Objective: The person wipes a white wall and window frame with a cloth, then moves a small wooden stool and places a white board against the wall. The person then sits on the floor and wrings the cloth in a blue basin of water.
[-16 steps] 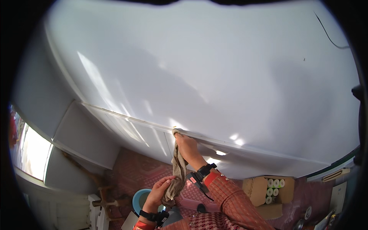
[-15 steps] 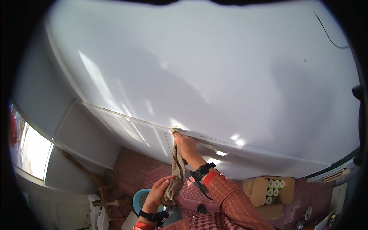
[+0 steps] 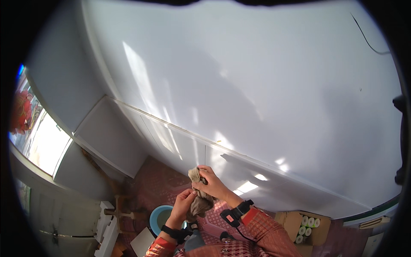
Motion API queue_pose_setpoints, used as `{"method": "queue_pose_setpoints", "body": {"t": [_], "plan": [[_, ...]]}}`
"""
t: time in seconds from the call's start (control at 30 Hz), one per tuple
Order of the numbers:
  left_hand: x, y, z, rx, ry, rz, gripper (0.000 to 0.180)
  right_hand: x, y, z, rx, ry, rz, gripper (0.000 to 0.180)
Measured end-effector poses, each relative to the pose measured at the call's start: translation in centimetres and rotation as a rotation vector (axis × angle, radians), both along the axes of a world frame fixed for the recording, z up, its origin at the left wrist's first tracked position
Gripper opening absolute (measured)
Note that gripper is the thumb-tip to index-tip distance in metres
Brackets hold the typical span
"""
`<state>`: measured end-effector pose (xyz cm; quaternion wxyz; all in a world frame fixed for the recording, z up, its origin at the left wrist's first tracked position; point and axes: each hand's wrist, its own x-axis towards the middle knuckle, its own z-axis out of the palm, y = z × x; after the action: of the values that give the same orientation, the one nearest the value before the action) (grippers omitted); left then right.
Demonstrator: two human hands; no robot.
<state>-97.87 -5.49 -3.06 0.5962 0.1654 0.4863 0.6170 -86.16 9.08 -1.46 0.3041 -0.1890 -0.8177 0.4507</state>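
A crumpled tan cloth (image 3: 200, 204) is bunched between my two hands, in front of the lower part of the white wall. My right hand (image 3: 210, 183) grips its upper end, fingers wrapped round it. Just below and to the left, my left hand (image 3: 184, 201) pinches the cloth's side, and a fold of it hangs beneath. Away from the hands, the wall's narrow ledge strip (image 3: 184, 130) runs slanting across, with a small yellow speck (image 3: 218, 141) on it.
A light blue basin (image 3: 156, 220) stands on the red patterned floor (image 3: 160, 175) at left of my legs. An open cardboard box (image 3: 284, 220) with several white rolls sits at right. A wooden stand (image 3: 120, 212) and white foam pieces (image 3: 107, 227) are at lower left, below a bright window (image 3: 49, 137).
My right hand has come off the ledge and down toward me with the cloth. Both hands are now close together and the cloth, stretched long before, is bunched. The view has shifted left.
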Motion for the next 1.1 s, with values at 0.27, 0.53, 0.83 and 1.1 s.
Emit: {"method": "queue_pose_setpoints", "body": {"t": [0.27,0.53,0.83,1.1], "plan": [[1.3,0.3,1.5,0.099,-0.174,0.033,0.02,4.5,-0.7,0.2,-1.051,0.327,-0.014,0.022],[1.0,0.5,1.4,0.105,-0.242,0.058,0.024,5.5,0.5,2.0,-1.042,0.279,-0.042,0.021],[1.4,0.2,0.8,0.125,0.094,-0.062,0.014,3.4,-0.7,1.0,-0.982,0.225,-0.102,0.014],[1.2,0.4,2.7,0.051,0.421,-0.094,0.071,4.1,-0.3,3.1,-1.109,0.292,-0.101,0.016]]}}
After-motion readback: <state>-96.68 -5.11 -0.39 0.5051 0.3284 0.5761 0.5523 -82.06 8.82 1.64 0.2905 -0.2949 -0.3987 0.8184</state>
